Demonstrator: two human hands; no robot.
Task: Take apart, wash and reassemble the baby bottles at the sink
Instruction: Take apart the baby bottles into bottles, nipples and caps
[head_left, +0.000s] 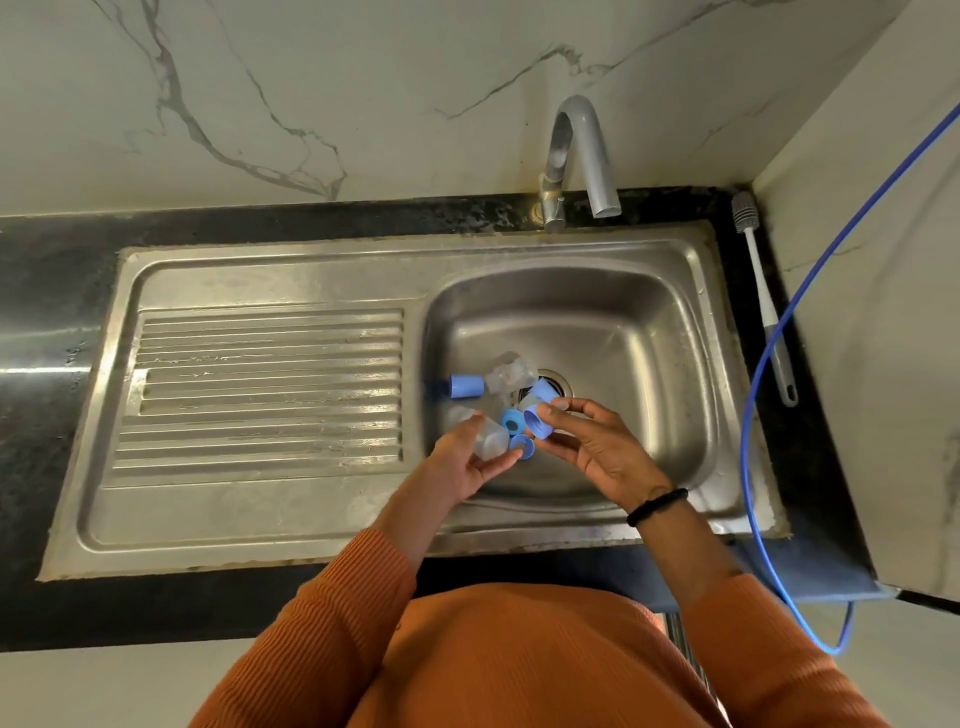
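We are looking down at a home kitchen counter. A stainless steel sink (691, 312) with a ribbed draining board (260, 389) on its left sits in a dark stone countertop (47, 291). A curved grey tap (576, 156) rises at the back, against a white marble-veined wall (311, 93). A long-handled bottle brush (763, 296) lies on the counter to the right of the basin, beside a blue hose (769, 364).

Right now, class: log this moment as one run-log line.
left hand: holds bottle | right hand: holds blue cap | place: over sink | tap: no water visible | brush: untouched
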